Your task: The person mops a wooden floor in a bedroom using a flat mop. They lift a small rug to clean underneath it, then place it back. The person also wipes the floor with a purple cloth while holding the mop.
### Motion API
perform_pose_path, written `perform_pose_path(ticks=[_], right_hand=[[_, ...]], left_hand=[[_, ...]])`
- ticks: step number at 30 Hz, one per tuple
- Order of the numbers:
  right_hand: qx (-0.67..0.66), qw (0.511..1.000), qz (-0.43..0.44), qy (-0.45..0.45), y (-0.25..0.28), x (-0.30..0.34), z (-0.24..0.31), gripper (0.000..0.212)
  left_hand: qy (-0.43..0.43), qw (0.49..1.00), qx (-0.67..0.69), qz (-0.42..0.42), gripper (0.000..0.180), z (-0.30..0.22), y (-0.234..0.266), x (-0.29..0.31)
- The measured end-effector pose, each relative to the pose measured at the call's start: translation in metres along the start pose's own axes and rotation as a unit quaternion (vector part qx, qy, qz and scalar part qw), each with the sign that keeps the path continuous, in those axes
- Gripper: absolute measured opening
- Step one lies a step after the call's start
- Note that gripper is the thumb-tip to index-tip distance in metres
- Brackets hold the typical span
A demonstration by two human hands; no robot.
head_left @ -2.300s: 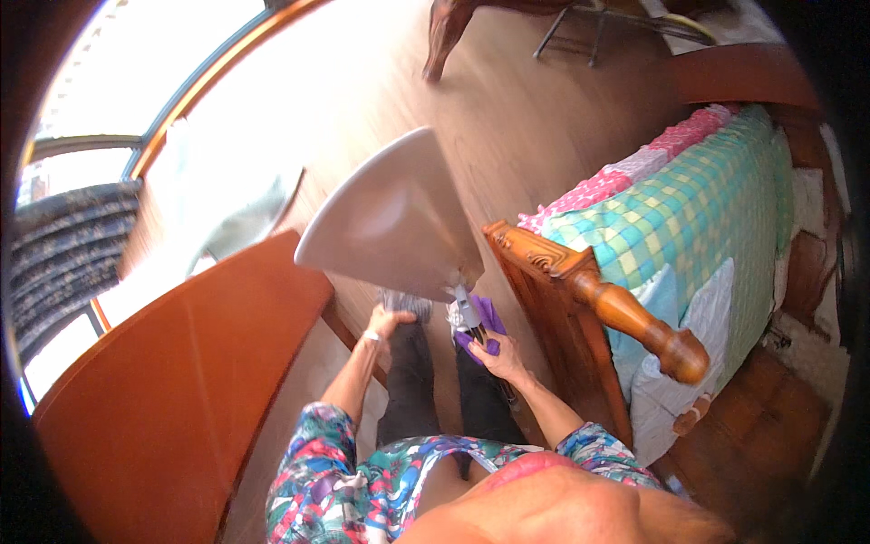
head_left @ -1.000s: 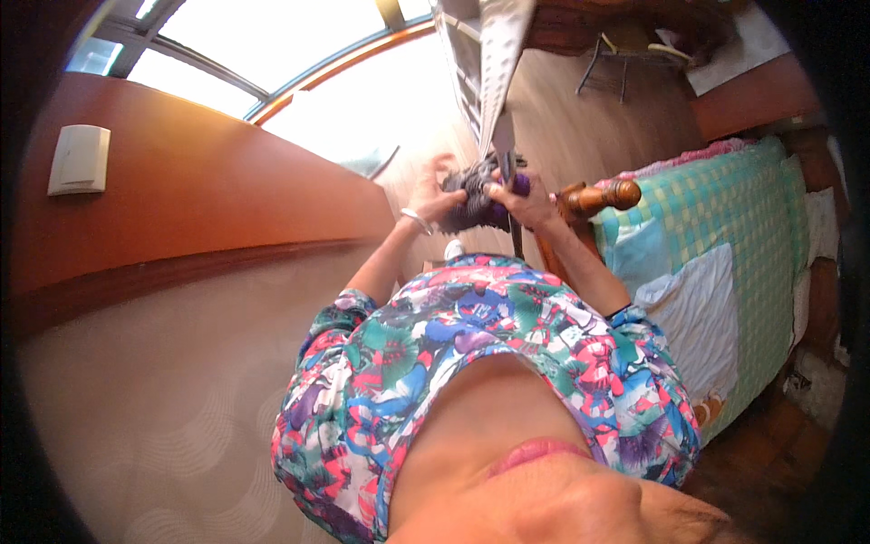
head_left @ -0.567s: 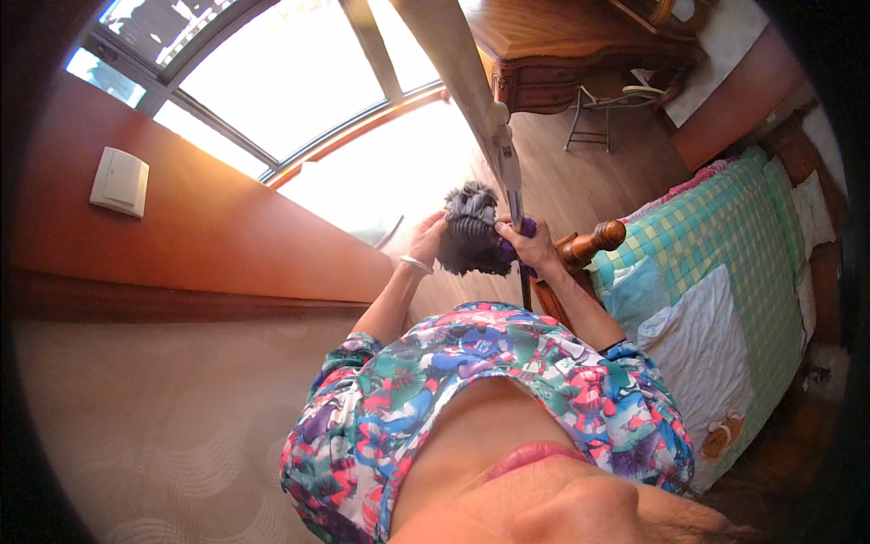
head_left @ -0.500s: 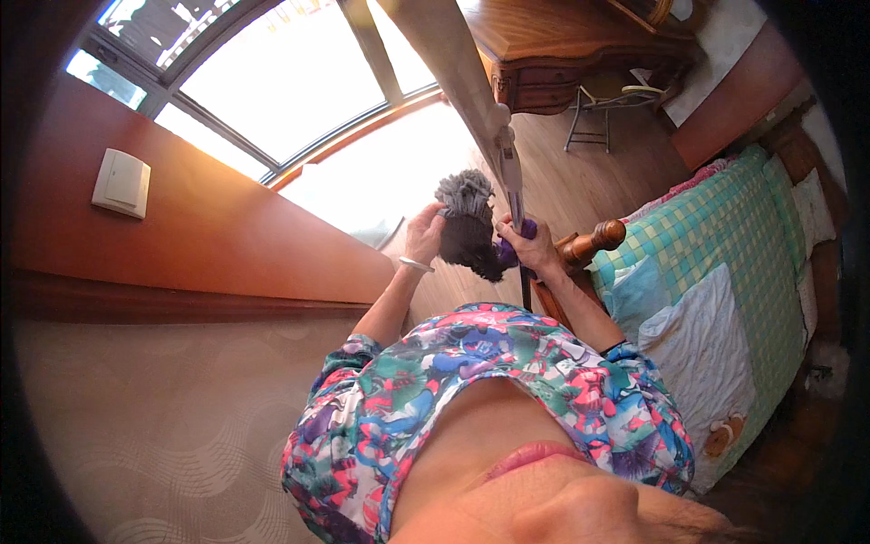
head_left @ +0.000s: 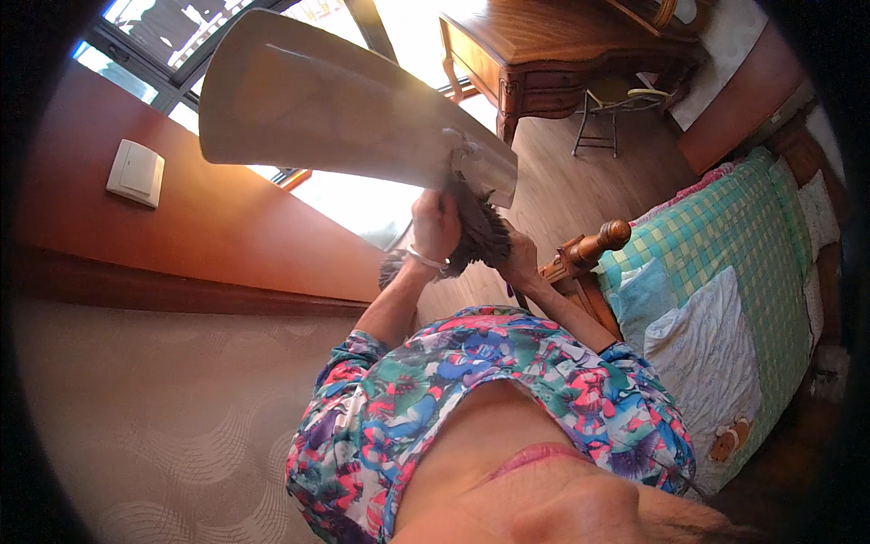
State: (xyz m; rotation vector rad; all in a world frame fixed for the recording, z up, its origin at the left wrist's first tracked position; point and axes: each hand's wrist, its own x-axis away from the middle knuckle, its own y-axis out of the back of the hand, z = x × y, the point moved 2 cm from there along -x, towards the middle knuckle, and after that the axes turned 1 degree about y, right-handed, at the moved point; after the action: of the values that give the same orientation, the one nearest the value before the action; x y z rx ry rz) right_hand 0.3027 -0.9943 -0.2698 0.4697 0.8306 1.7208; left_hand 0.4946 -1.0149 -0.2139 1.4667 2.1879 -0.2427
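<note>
A flat mop (head_left: 317, 104) is raised in front of me, its broad beige plate slanting up to the left. A dark grey shaggy mop cloth (head_left: 483, 238) hangs bunched below the plate's lower end, one end trailing past my left wrist. My left hand (head_left: 437, 225) is closed on this cloth, close against the plate's lower edge. My right hand (head_left: 518, 258) is closed around the mop's handle just right of the cloth. The cloth hides part of its fingers, and only a bit of the dark handle shows below it.
A bed with a green checked cover (head_left: 757, 263) stands at the right, its wooden bedpost (head_left: 605, 238) close to my right hand. A wooden desk (head_left: 562, 54) and a folding stool (head_left: 603, 118) are farther off. At the left is a wooden panel with a light switch (head_left: 136, 173).
The mop plate has swung from nearly edge-on to broad side, tipping left across the window. The cloth and my left hand have come against its lower end; my right hand has shifted slightly left.
</note>
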Motion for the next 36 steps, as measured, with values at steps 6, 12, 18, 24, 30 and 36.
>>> perform_pose_path(ticks=[6, 12, 18, 24, 30, 36], right_hand=[[-0.263, 0.963, -0.036, -0.046, 0.042, -0.009, 0.034, 0.030], [-0.169, 0.963, -0.182, 0.107, 0.110, -0.076, 0.081, 0.033], [-0.235, 0.962, -0.132, -0.034, 0.110, -0.111, 0.075, 0.038], [-0.358, 0.891, -0.278, -0.036, 0.126, -0.111, 0.038, 0.042], [-0.401, 0.891, -0.187, -0.101, 0.128, -0.100, 0.027, 0.040], [-0.418, 0.902, -0.051, -0.092, 0.076, -0.074, 0.101, 0.026]], left_hand=[[0.001, 0.999, -0.022, -0.038, 0.017, 0.004, 0.028, -0.025], [-0.105, 0.991, -0.031, 0.079, 0.023, -0.021, 0.038, -0.052], [-0.105, 0.974, -0.010, 0.203, 0.025, -0.046, 0.036, -0.079], [-0.052, 0.970, 0.078, 0.225, 0.023, -0.037, 0.073, -0.129], [0.123, 0.951, 0.001, 0.284, 0.025, -0.033, 0.111, -0.226], [0.002, 0.958, -0.016, 0.285, 0.026, -0.092, 0.111, -0.341]])
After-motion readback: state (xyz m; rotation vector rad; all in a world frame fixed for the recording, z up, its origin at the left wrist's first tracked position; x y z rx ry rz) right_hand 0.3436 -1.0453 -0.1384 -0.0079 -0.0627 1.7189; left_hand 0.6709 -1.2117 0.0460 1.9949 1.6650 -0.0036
